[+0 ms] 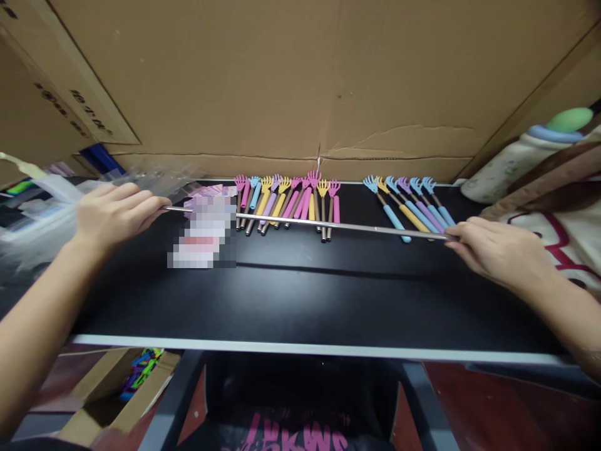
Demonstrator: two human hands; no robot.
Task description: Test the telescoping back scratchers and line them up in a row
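A thin telescopic metal rod [347,225] is stretched out level above the black tabletop. My left hand [117,213] pinches one end of it, and my right hand [498,250] grips the other; both ends are hidden by the fingers. Behind the rod, several hand-shaped back scratchers [417,203] with blue, yellow and purple handles lie slanted on the right. Toward the middle lies a row of back scratcher pieces [282,200], with pink, yellow, purple and blue claw heads, dark metal stems and coloured handle grips.
Pink packets [211,193], partly pixelated, lie near my left hand beside clear plastic bags [42,213]. Cardboard [300,81] walls the back. On the right stand a bottle [507,160] and a cloth bag [568,238]. Below the table edge sits an open carton [141,388] with colourful pieces.
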